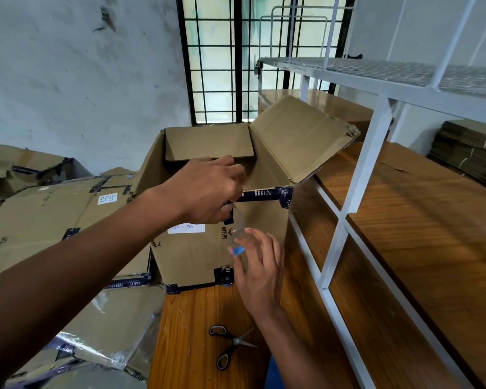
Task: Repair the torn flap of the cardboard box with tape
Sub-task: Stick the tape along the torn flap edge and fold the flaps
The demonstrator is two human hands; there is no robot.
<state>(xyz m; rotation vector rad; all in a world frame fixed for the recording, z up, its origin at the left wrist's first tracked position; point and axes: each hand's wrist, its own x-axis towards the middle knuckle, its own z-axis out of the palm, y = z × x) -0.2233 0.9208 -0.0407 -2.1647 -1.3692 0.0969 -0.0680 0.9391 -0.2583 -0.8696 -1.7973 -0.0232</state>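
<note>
Wooden tabletop (197,332) under us, a grimy wall and a barred window (236,60) straight ahead, a white metal rack (376,130) standing on the table to our right. We've got the cardboard box (197,256) upright near the table's left edge, top open, its right flap (300,136) angled up and out toward the rack. Our left hand (208,189) is over the near top rim, fingers curled and pinching at the dark printed strip there, right where a length of clear tape (239,223) begins. That tape runs down in front of the box face to our right hand (260,265), whose fingers are spread and lightly bent, holding its lower end, where we see a small blue piece (238,251) against the fingers. Scissors (230,346) with black handles lie on the table nearer us, blades closed. Off to the left, a heap of flattened cartons (48,220); far right, a bundled stack of cardboard sheets (472,147).
</note>
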